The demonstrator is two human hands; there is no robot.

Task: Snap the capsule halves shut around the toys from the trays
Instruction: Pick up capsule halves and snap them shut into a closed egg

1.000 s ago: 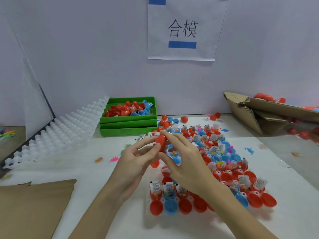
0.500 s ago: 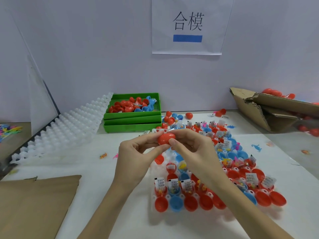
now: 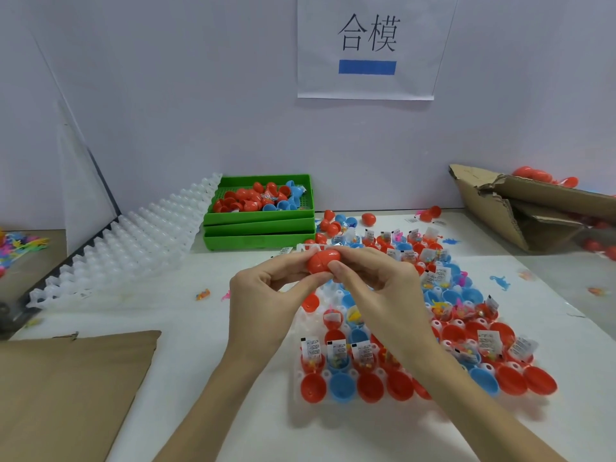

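Capsule [image 3: 322, 260] pinched between both hands.

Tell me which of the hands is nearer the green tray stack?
Left. The left hand sits just in front of the green tray stack, slightly to its right, pinching the red capsule. The right hand grips the capsule's other end, further right.

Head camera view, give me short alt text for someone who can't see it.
Two hands, left hand and right hand, pinch a red capsule between their fingers above a white tray of open red and blue capsule halves holding toys. Behind, a green bin holds more capsules.
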